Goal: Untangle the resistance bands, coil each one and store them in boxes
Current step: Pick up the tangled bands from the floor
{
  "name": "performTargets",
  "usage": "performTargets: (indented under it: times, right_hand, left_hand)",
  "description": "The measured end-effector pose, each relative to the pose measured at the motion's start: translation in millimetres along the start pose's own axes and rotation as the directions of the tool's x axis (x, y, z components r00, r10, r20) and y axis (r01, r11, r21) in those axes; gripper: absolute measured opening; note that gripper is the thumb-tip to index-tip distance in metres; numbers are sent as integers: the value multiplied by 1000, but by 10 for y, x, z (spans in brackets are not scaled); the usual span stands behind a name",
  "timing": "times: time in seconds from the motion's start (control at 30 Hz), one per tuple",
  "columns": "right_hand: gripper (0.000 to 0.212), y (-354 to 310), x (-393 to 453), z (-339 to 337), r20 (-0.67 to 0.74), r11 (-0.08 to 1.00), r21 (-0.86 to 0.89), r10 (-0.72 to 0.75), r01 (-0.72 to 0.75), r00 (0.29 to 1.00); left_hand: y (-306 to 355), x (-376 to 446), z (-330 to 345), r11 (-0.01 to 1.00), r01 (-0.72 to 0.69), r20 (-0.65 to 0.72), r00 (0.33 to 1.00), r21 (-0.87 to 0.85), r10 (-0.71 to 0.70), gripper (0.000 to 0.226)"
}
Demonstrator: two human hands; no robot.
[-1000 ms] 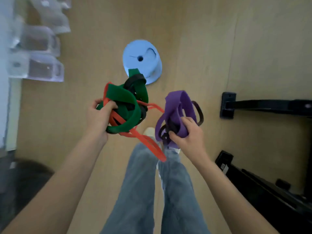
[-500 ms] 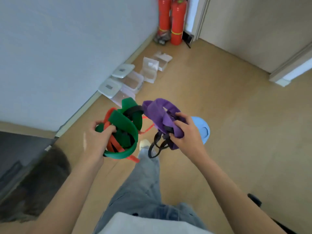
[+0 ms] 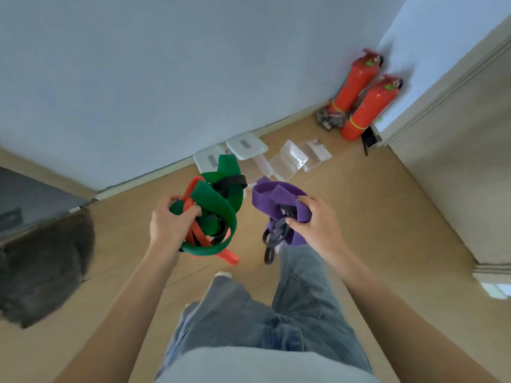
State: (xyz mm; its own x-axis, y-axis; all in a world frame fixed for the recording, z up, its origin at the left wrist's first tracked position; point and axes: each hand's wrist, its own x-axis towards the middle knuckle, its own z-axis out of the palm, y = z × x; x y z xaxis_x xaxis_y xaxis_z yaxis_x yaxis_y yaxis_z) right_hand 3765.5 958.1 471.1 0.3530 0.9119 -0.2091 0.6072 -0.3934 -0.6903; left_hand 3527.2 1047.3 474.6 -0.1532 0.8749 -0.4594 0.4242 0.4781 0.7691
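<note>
My left hand point(image 3: 168, 221) grips a tangle of bands at chest height: a wide green band point(image 3: 221, 205), a red-orange band point(image 3: 199, 236) and a black band point(image 3: 231, 182) wound through them. My right hand point(image 3: 312, 219) holds a wide purple band point(image 3: 273, 200) bunched together with a thin dark band point(image 3: 272, 239) that dangles below it. The two bundles hang apart, with a gap between them. Several clear plastic boxes point(image 3: 287, 160) with white lids point(image 3: 246, 146) sit on the floor by the wall, beyond the bands.
Two red fire extinguishers point(image 3: 365, 106) stand in the corner at upper right. A dark furry mat point(image 3: 41, 266) lies on the wooden floor at left. My legs in grey jeans point(image 3: 276, 305) are below the hands. A door frame point(image 3: 442, 87) runs along the right.
The view has swung up from the floor towards the wall and the boxes. The red-orange strand that linked the two bundles now hangs only from the left one; the blue stool has left the view.
</note>
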Motion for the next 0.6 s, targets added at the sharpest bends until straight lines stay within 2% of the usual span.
performTargets:
  times: [0.13, 0.23, 0.3, 0.43, 0.5, 0.6]
  right_hand:
    - [22, 234, 845, 101, 245, 998, 58, -3, -11, 969]
    - [28, 637, 1423, 119, 443, 997, 67, 15, -49, 896]
    - [29, 933, 1804, 49, 519, 998, 46, 7, -37, 855]
    - [30, 1688, 2247, 152, 575, 993, -118, 68, 0, 815]
    - [29, 2142, 2441, 410, 556, 974, -223, 103, 29, 825]
    - [30, 2843, 2742, 983, 557, 963, -266, 187, -40, 809]
  left_hand:
    - [-148, 184, 477, 995, 94, -109, 990, 41, -89, 27]
    - [-269, 266, 995, 975, 216, -243, 950, 55, -197, 26]
    - [-300, 371, 1374, 964, 264, -289, 925, 24, -246, 25]
    - [-526, 544, 2091, 935, 350, -290, 902, 56, -320, 21]
    - [-788, 785, 2379, 924, 375, -260, 903, 81, -344, 22]
    - [-1364, 1293, 2783, 924, 347, -152, 934, 160, -324, 23]
